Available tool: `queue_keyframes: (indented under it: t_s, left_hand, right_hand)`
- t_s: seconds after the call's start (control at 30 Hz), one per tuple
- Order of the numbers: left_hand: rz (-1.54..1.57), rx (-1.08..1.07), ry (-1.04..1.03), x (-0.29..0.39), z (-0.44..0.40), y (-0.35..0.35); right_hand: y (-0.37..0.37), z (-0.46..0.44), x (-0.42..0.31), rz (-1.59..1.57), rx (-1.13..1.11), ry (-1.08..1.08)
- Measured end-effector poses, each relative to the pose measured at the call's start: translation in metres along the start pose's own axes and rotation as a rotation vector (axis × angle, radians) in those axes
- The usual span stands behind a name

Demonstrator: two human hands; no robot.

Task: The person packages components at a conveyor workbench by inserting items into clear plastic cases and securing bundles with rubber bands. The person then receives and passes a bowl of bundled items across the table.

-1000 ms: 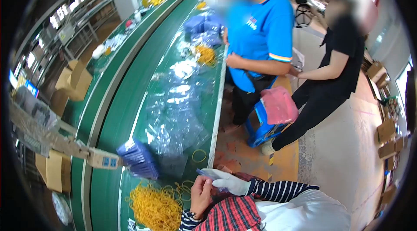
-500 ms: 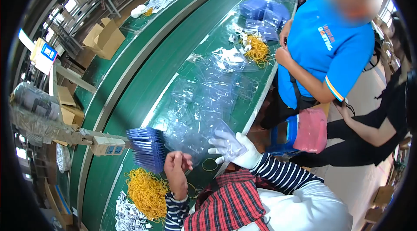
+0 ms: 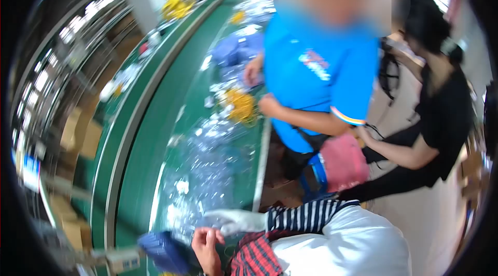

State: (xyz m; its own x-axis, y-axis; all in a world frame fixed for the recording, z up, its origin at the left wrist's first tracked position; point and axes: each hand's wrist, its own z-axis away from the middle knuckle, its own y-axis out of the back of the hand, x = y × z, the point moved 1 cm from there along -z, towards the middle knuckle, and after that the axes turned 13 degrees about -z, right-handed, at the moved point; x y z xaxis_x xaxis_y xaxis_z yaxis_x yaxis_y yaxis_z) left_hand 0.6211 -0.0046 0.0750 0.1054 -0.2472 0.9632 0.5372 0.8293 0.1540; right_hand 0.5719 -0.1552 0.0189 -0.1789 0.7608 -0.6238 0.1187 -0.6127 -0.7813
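My bare left hand (image 3: 207,249) is raised over the belt's near edge, its fingers loosely bent and apart, with nothing visible in them. Just beyond it, my right hand (image 3: 239,221), in a white glove, stretches leftward over clear plastic bags (image 3: 207,172). Its fingers look extended but are blurred; whether a bag touches them is unclear. A stack of blue-purple packets (image 3: 163,251) lies left of my left hand. Only a sliver of the yellow rubber band pile shows at the bottom edge.
A person in a blue shirt (image 3: 321,79) stands at the belt's right edge, hands near yellow bands (image 3: 239,106) and purple packets (image 3: 236,50). Another person in black (image 3: 446,115) is behind, near a stool with a pink cover (image 3: 343,162). Cardboard boxes (image 3: 80,133) stand left.
Compared with half a second ago, the view has swung and blurred. My gloved hand, earlier spread at a clear bag, now reaches leftward over the bags. The near band pile has mostly left view.
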Motion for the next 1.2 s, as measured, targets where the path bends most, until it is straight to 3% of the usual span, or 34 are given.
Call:
queue_keyframes:
  t_s: [0.03,0.1,0.2,0.23,0.3,0.33,0.43,0.47,0.5,0.57,0.6,0.63,0.7,0.8,0.9,1.0,1.1,1.2]
  left_hand:
    - [-0.656,-0.132,-0.403,0.004,0.007,0.017]
    - [-0.612,-0.085,-0.459,-0.006,0.013,0.02]
    - [-0.86,-0.133,-0.547,-0.005,0.025,0.025]
    - [-0.671,-0.191,-0.471,-0.018,0.022,0.023]
    - [-0.242,-0.206,0.031,-0.029,0.027,0.017]
    - [-0.578,-0.133,-0.569,-0.029,0.03,0.01]
    - [-0.085,-0.256,0.101,-0.053,0.04,0.006]
    - [-0.037,-0.324,0.152,-0.054,0.041,0.003]
    - [-0.497,-0.373,-0.416,-0.048,0.044,0.002]
    - [-0.366,-0.497,-0.263,-0.034,0.047,-0.004]
    - [-0.376,-0.534,-0.281,-0.025,0.05,-0.006]
    - [-0.146,-0.525,0.065,-0.019,0.054,-0.01]
    - [-0.054,-0.578,0.007,-0.026,0.057,-0.013]
    - [-0.012,-0.631,0.081,-0.035,0.058,-0.014]
    - [-0.166,-0.664,-0.125,-0.029,0.062,-0.013]
    - [-0.045,-0.631,-0.076,-0.031,0.066,-0.014]
    - [0.365,-0.579,0.346,-0.026,0.07,-0.015]
    - [0.36,-0.566,0.261,-0.031,0.068,-0.011]
  right_hand:
    - [-0.002,-0.001,0.008,0.097,-0.062,0.029]
    - [-0.005,-0.004,0.029,-0.014,-0.056,0.01]
    - [-0.014,0.012,0.043,0.073,-0.025,0.007]
    - [-0.018,0.019,0.045,0.075,-0.018,0.012]
    - [-0.02,0.031,0.05,0.144,0.032,-0.005]
    - [-0.022,0.037,0.055,0.118,0.055,-0.01]
    - [-0.027,0.057,0.07,0.128,0.128,0.025]
    - [-0.027,0.064,0.073,0.151,0.145,0.04]
    - [-0.029,0.069,0.075,0.196,0.144,0.091]
    - [-0.037,0.082,0.073,0.147,0.205,0.094]
    - [-0.039,0.087,0.074,0.189,0.249,0.127]
    - [-0.043,0.093,0.074,0.174,0.263,0.105]
    - [-0.043,0.098,0.08,0.137,0.286,0.186]
    - [-0.043,0.104,0.085,0.058,0.284,0.151]
    - [-0.052,0.105,0.081,0.056,0.333,0.191]
    - [-0.054,0.103,0.08,0.088,0.335,0.158]
    - [-0.056,0.1,0.076,0.114,0.34,0.105]
    - [-0.06,0.096,0.07,0.068,0.344,0.088]
